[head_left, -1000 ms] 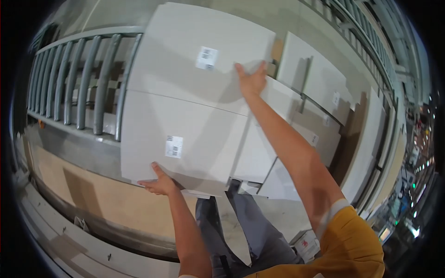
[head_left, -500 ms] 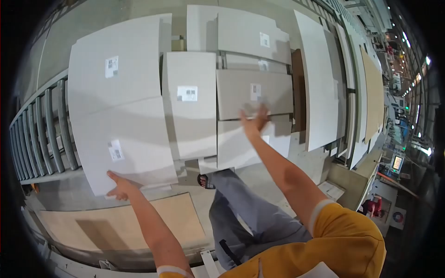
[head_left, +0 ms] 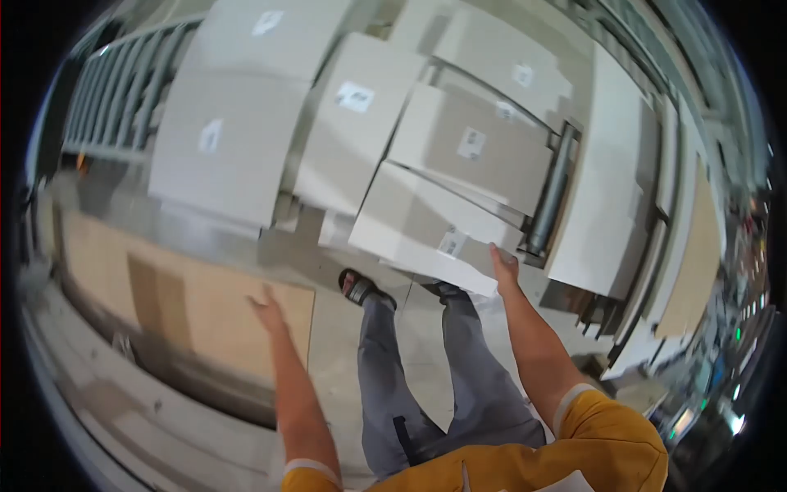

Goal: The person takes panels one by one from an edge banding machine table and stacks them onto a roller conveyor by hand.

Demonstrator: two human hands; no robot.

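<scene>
A grey-white flat panel (head_left: 426,207) with a printed label lies nearest to me on the right. My right hand (head_left: 506,267) is at its near right corner, one digit over the top and the other fingers hidden, apparently gripping the edge. My left hand (head_left: 269,312) is empty and slightly blurred, fingers apart, above a light wood-coloured board (head_left: 225,307). Behind the gripped panel is another labelled panel (head_left: 459,164). A narrow panel (head_left: 348,148) lies to its left, and a large pale panel (head_left: 225,168) is further left.
Metal rollers (head_left: 123,94) run along the left, and one bare roller (head_left: 551,193) shows on the right. Long white boards (head_left: 602,180) stand beyond it. My feet, one in a sandal (head_left: 365,289), are on the grey floor (head_left: 336,336) between the panels and the wood-coloured board.
My view has turned and shifted. My left hand has left the large pale panel. My right hand has moved from over the middle panel to the nearest panel's corner.
</scene>
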